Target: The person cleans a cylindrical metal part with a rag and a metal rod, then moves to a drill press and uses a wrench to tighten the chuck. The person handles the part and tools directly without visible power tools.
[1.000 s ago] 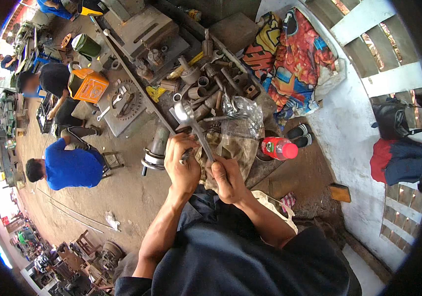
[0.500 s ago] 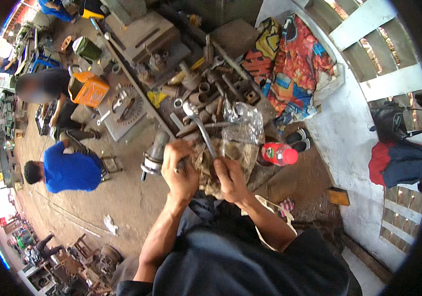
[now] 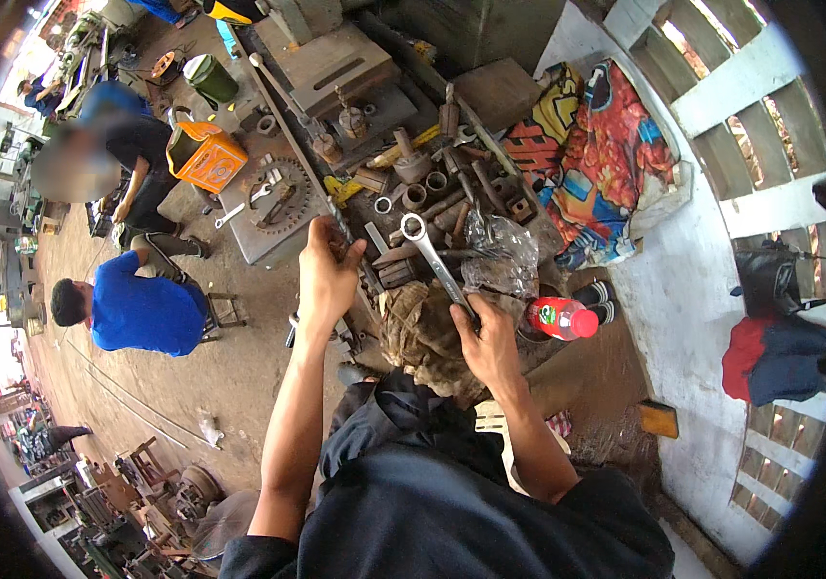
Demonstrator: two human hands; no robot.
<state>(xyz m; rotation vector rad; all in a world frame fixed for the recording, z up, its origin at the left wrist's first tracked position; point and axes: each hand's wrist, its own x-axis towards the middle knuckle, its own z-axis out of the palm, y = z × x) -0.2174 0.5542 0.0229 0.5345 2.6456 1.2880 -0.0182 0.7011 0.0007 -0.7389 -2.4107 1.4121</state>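
Note:
My right hand (image 3: 488,343) is closed round the lower shank of a steel ring spanner (image 3: 444,273). The spanner's ring end points up and away over the metal parts on the bench. My left hand (image 3: 328,280) is at the bench's left edge, its thumb and fingers closed about a dark, spiral-fluted drill bit (image 3: 342,224). Between my hands lies a crumpled brown rag (image 3: 427,328). Just beyond the spanner are a loose metal ring (image 3: 383,205), short tubes (image 3: 415,198) and a clear plastic bag (image 3: 502,256).
A red-capped bottle (image 3: 562,318) stands right of my right hand. Colourful cloth (image 3: 601,164) lies at the far right. An orange container (image 3: 205,156) and a toothed disc (image 3: 278,198) are at the left. A person in blue (image 3: 147,304) sits on a stool.
My left hand has moved up and away to the bench edge, and its fingers are now at the drill bit. My right hand has shifted right, with the spanner turned to lean left.

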